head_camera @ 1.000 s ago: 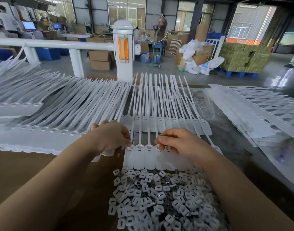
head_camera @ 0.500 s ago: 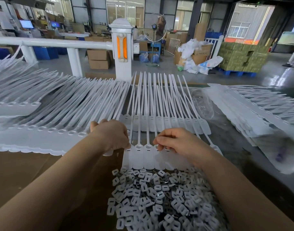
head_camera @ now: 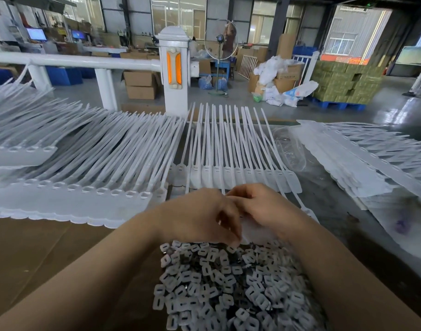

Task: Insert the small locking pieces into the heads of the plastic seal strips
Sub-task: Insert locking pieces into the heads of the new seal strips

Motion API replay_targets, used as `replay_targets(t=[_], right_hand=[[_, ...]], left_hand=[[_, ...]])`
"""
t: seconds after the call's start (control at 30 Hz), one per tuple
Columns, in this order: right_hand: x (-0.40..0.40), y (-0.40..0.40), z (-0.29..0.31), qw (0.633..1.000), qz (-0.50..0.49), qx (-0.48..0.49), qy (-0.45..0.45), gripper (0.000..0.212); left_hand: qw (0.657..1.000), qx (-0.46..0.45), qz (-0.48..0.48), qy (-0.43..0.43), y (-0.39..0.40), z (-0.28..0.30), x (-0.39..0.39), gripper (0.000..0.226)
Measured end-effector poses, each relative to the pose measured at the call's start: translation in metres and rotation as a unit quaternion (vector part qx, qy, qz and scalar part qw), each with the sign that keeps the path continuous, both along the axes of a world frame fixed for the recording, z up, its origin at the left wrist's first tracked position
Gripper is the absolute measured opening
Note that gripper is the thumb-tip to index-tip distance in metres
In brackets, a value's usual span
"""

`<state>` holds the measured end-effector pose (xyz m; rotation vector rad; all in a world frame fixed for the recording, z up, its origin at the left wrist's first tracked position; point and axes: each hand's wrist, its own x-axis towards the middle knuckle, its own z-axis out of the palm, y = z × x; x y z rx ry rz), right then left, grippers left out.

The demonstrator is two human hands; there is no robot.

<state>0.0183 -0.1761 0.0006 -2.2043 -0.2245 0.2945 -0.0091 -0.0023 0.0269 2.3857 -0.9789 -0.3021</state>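
A heap of small white locking pieces (head_camera: pixel 228 283) lies on the table right in front of me. Just beyond it lies a joined row of white seal strips (head_camera: pixel 254 231), its heads mostly hidden under my hands. My left hand (head_camera: pixel 199 216) hangs over the heap's far edge, its blurred fingertips curled down among the top pieces; a pinched piece does not show. My right hand (head_camera: pixel 262 206) rests on the row's heads with its fingers curled onto them. A second row of strips (head_camera: pixel 228 173) lies behind, tails pointing away.
Overlapping sheets of white strips (head_camera: pixel 85 187) fan across the left on brown cardboard (head_camera: pixel 49 247). More strip sheets (head_camera: pixel 360 163) are stacked at the right, beside a clear plastic bag (head_camera: pixel 288 149). A white post (head_camera: pixel 176 68) and rail stand past the table.
My left hand has moved right and down from the row's left end to the heap's top edge. My right hand stayed on the strip heads. The camera has tipped slightly.
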Motion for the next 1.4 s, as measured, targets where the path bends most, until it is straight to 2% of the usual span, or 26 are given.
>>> replay_targets(t=[0.17,0.43,0.73,0.87,1.2,1.4], right_hand=[[-0.002,0.000,0.003,1.000,0.000,0.005,-0.007,0.016],[-0.002,-0.001,0.001,0.999,0.020,0.033,-0.011,0.015],[-0.003,-0.001,0.000,0.999,0.021,0.038,-0.014,0.017],[-0.002,-0.002,0.001,0.998,0.020,0.054,0.000,0.019],[0.001,-0.006,-0.001,0.996,0.043,0.083,0.012,0.012],[-0.002,-0.014,0.006,0.990,0.102,0.086,0.043,0.010]], left_hand=[[0.999,0.038,-0.001,-0.031,-0.016,-0.013,-0.006,0.011],[0.996,0.080,-0.016,-0.027,-0.016,-0.011,-0.010,0.009],[0.997,0.078,0.011,0.026,-0.011,-0.013,-0.006,0.008],[0.995,0.061,0.033,0.073,-0.005,-0.008,0.000,0.013],[0.980,0.005,0.047,0.191,0.006,-0.006,0.005,0.005],[0.973,-0.018,0.077,0.218,0.012,-0.005,0.009,0.018]])
